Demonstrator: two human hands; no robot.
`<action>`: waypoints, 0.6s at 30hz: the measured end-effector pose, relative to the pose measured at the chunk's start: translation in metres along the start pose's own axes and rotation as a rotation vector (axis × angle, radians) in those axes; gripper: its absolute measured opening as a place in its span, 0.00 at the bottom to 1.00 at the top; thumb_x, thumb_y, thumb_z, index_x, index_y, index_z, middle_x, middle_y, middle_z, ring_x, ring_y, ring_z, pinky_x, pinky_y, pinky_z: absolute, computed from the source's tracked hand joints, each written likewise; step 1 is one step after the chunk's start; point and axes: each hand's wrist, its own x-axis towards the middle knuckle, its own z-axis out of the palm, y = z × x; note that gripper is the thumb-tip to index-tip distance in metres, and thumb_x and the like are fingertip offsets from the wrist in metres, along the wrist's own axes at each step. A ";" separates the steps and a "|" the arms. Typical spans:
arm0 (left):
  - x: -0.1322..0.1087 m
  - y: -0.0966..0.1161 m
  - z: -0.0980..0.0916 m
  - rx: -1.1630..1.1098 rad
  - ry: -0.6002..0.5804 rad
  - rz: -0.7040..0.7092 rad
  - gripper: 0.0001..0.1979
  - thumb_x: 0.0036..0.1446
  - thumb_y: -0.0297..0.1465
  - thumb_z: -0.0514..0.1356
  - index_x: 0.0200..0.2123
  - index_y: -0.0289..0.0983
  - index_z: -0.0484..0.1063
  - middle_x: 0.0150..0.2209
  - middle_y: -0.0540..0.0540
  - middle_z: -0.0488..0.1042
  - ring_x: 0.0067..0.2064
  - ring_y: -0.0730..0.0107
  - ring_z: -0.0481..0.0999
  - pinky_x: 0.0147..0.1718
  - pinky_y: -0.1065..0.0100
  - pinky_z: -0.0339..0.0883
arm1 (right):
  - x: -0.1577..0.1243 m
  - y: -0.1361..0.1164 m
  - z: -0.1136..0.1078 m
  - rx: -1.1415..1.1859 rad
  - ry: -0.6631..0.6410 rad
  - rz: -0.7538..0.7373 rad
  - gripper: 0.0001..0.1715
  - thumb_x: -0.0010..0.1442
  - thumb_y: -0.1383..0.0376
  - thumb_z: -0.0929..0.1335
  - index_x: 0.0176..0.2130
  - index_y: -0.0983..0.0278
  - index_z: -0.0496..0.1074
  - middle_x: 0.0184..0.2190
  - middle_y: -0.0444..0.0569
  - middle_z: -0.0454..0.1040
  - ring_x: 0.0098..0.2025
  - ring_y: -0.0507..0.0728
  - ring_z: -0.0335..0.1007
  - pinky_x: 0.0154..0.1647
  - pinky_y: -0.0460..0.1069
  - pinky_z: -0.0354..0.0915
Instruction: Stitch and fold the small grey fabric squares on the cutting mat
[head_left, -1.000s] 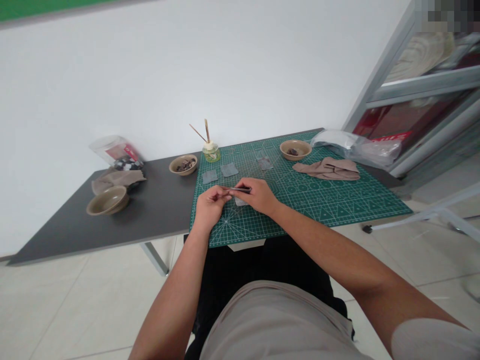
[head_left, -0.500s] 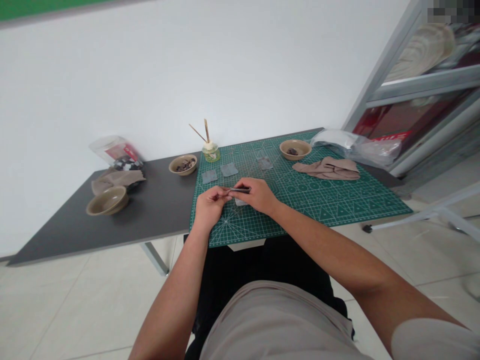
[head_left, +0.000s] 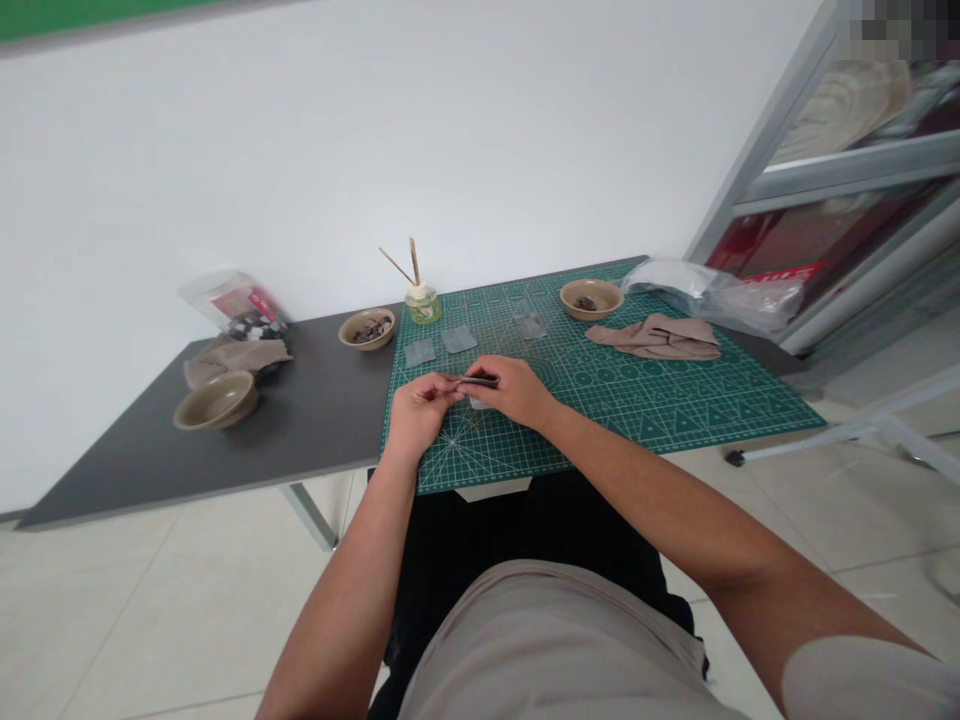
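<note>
Both hands meet over the green cutting mat (head_left: pixel 630 390), pinching a small grey pouch (head_left: pixel 480 380). The pouch is seen edge-on, with a dark gap along its upper edge. My left hand (head_left: pixel 421 412) grips its left end between thumb and fingers. My right hand (head_left: pixel 521 388) is closed round its right end. Below them, a pale flat piece (head_left: pixel 480 404) lies on the mat, partly covered by my right hand. Beyond the hands lie flat grey pouches: one at left (head_left: pixel 420 352), one beside it (head_left: pixel 459 339) and a more see-through one (head_left: pixel 530 326).
A bowl of dark bits (head_left: pixel 367 328) and a reed diffuser (head_left: pixel 423 302) stand behind on the left. Another bowl (head_left: pixel 592 299) sits by a crumpled brown cloth (head_left: pixel 654 338) and clear plastic bag (head_left: pixel 712 292). Far left are a bowl (head_left: pixel 216 402), cloth (head_left: pixel 236 357) and plastic jar (head_left: pixel 234 302).
</note>
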 end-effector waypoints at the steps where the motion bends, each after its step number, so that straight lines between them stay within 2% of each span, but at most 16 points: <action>1: 0.000 0.000 0.000 -0.001 0.000 0.003 0.08 0.44 0.31 0.68 0.20 0.39 0.71 0.33 0.49 0.82 0.37 0.64 0.79 0.43 0.61 0.73 | 0.000 0.000 0.000 0.005 0.006 0.005 0.13 0.60 0.55 0.72 0.32 0.62 0.75 0.29 0.43 0.75 0.31 0.52 0.67 0.34 0.47 0.58; 9: -0.001 0.003 0.002 -0.014 0.035 0.016 0.09 0.43 0.30 0.68 0.19 0.39 0.70 0.32 0.50 0.81 0.37 0.64 0.80 0.42 0.61 0.73 | -0.003 -0.003 0.000 -0.023 0.066 0.026 0.14 0.59 0.54 0.73 0.30 0.62 0.75 0.27 0.43 0.75 0.30 0.52 0.67 0.33 0.47 0.58; 15: 0.001 0.003 0.000 -0.028 -0.024 0.005 0.07 0.43 0.30 0.68 0.20 0.39 0.72 0.31 0.50 0.81 0.36 0.65 0.79 0.42 0.62 0.72 | -0.001 0.000 0.001 -0.010 0.012 -0.025 0.11 0.60 0.56 0.72 0.34 0.62 0.76 0.30 0.44 0.76 0.32 0.52 0.68 0.35 0.47 0.59; 18: 0.001 0.003 0.000 -0.040 -0.018 0.001 0.08 0.43 0.29 0.68 0.20 0.39 0.71 0.31 0.49 0.81 0.36 0.65 0.79 0.42 0.62 0.72 | -0.001 0.000 0.001 -0.003 0.037 -0.006 0.12 0.59 0.56 0.73 0.32 0.62 0.76 0.29 0.43 0.75 0.31 0.52 0.68 0.35 0.47 0.59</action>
